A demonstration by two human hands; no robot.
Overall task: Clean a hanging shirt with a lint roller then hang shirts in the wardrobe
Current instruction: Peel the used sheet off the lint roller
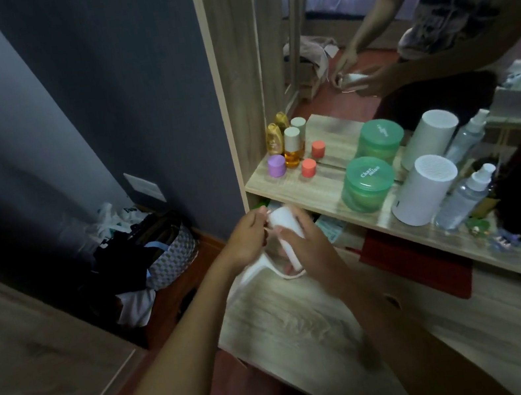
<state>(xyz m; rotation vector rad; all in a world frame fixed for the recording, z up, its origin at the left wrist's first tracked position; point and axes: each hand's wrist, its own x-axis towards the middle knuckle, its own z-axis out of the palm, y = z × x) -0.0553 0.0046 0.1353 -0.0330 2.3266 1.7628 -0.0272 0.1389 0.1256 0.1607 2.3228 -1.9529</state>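
A white lint roller (283, 220) is held in front of the wooden dressing table, just below its shelf edge. My right hand (306, 248) grips it around the roller and handle. My left hand (249, 237) pinches the roller's top left edge with thumb and fingertips. A curved white part (258, 269) hangs below the hands, apparently the roller's handle or cover. No shirt or wardrobe rail shows in the head view; the mirror (360, 23) reflects both hands on the roller.
The shelf (319, 183) carries small bottles, pink and purple jars, a green tub (367, 183), a white cylinder (424, 194) and spray bottles. A red cloth (416, 260) lies below it. A patterned basket (171, 254) with bags stands on the floor by the grey wall.
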